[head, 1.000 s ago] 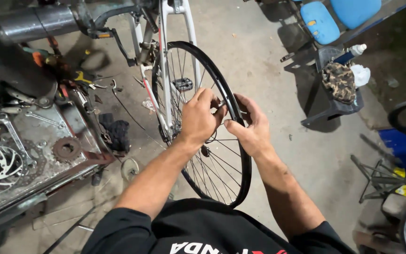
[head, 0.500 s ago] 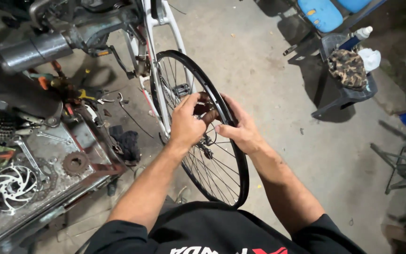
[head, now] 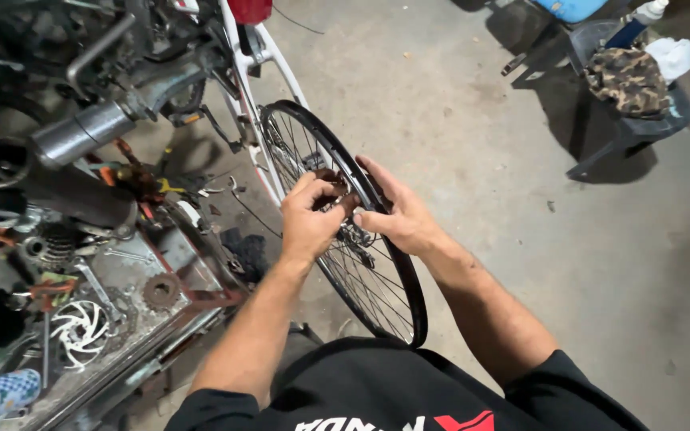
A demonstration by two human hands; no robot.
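A black-rimmed bicycle wheel (head: 377,271) with thin silver spokes stands upright on the concrete floor, mounted in a white frame (head: 261,48). Its rim runs from far left to near right, and its top edge is gripped near the centre.

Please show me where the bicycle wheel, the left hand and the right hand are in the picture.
bicycle wheel (head: 409,299): head view, on the black rim, lower right side.
left hand (head: 307,222): head view, on the back of the hand.
right hand (head: 401,217): head view, on the back of the hand.
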